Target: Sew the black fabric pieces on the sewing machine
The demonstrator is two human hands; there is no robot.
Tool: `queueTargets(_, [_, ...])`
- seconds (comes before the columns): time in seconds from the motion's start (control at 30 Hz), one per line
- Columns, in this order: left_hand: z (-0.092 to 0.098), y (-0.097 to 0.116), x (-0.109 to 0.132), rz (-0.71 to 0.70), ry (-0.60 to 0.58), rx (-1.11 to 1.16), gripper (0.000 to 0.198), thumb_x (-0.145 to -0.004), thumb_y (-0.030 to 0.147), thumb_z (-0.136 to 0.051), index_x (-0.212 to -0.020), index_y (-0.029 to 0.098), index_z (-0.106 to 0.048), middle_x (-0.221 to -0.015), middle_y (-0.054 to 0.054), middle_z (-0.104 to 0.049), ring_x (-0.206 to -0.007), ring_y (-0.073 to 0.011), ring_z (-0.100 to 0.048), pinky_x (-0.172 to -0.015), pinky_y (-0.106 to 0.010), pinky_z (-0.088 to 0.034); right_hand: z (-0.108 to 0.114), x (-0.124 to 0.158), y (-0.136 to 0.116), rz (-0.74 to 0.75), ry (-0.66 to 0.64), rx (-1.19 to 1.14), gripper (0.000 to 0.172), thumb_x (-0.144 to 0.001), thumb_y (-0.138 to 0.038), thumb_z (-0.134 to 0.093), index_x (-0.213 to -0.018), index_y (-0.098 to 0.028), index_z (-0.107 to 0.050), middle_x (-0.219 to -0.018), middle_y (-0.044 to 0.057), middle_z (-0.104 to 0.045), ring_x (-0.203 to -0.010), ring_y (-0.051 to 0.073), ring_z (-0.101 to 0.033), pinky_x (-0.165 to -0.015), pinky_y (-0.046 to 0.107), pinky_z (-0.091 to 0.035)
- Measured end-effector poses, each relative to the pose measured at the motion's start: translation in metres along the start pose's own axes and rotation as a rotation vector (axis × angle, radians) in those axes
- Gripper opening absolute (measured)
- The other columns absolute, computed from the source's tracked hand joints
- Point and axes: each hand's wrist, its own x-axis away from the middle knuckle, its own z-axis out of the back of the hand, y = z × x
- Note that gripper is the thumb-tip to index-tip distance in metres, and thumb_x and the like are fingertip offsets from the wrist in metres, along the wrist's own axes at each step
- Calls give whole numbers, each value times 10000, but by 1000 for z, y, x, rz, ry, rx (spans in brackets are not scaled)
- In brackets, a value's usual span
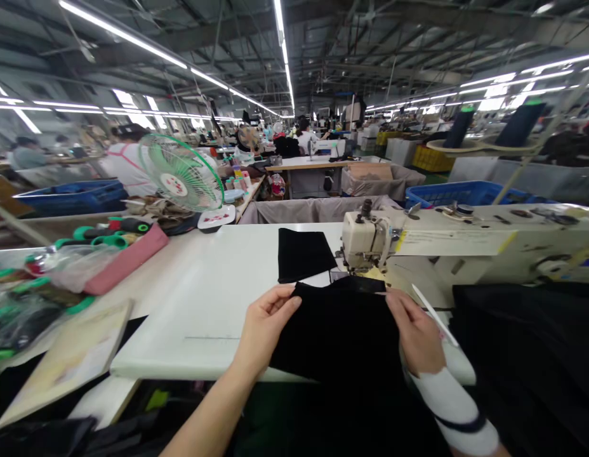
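Black fabric piece — seemingly soft, light, limp; left hand and right hand pinched its top corners, fingers closed — best gripped there.

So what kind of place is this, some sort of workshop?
Most likely a garment factory: an industrial sewing machine sits by black fabric held in both hands, with rows of worktables behind.

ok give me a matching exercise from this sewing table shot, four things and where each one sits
Things:
1. large black fabric piece
2. small black fabric rectangle
3. green-bladed desk fan
4. cream sewing machine head

Places:
A. far left edge of the white table
B. lying loose left of the machine head
C. pinched between left hand and right hand
D. just beyond the held fabric, to the right

Pairs: 1-C, 2-B, 3-A, 4-D
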Motion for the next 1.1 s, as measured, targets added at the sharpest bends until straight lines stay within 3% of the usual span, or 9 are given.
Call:
queueTargets(0.17, [-2,5,7,-78,58,27,182,-808,369,-713,-828,198,-770,-1029,-60,-729,-1014,-216,-654,-909,-296,-509,17,16,1,30,81,56,372,-821,-563,-643,-964,-246,-773,-1210,74,-669,-1178,315,-592,-1049,474,-442])
queueTargets(0.27, [-5,6,9,-80,159,73,148,-736,326,-777,-810,198,-768,-971,-46,-740,-935,-192,-672,-867,-273,-524,20,23,8,-20,194,-43,315,-761,-521,-728,-853,-224,-775,-1129,88,-706,-1090,323,-646,-984,466,-501])
queueTargets(0.37, [-8,6,10,-35,182,125,182,-700,313,-802,-826,190,-755,-883,-33,-740,-830,-162,-670,-778,-245,-529,20,27,11,-65,241,-120,298,-719,-503,-772,-785,-212,-762,-1095,101,-720,-1057,327,-665,-926,441,-543])
queueTargets(0.5, [-8,7,11,-27,185,172,203,-694,317,-799,-807,165,-725,-827,-32,-721,-757,-140,-643,-708,-230,-506,27,31,4,-159,201,-100,353,-646,-531,-808,-772,-204,-765,-1148,108,-708,-1102,336,-649,-951,416,-537])
queueTargets(0.67, [-7,6,10,-17,208,212,203,-691,308,-781,-788,149,-700,-783,-30,-700,-699,-118,-608,-672,-217,-473,42,33,-5,-65,27,15,414,-647,-571,-759,-858,-216,-788,-1213,92,-689,-1179,335,-612,-1015,396,-509])
queueTargets(0.83, [-8,4,9,-43,219,247,169,-699,280,-769,-763,150,-681,-761,-13,-680,-730,-103,-594,-704,-193,-457,45,36,-10,-84,111,133,430,-635,-621,-731,-810,-232,-790,-1118,85,-729,-1141,358,-633,-987,420,-529])
queueTargets(1.1, [-9,5,9,-92,251,242,155,-687,249,-768,-726,158,-648,-778,-4,-672,-750,-106,-598,-734,-203,-469,41,37,-18,-142,140,118,446,-598,-635,-746,-802,-241,-791,-1076,78,-744,-1111,365,-651,-1003,436,-514])
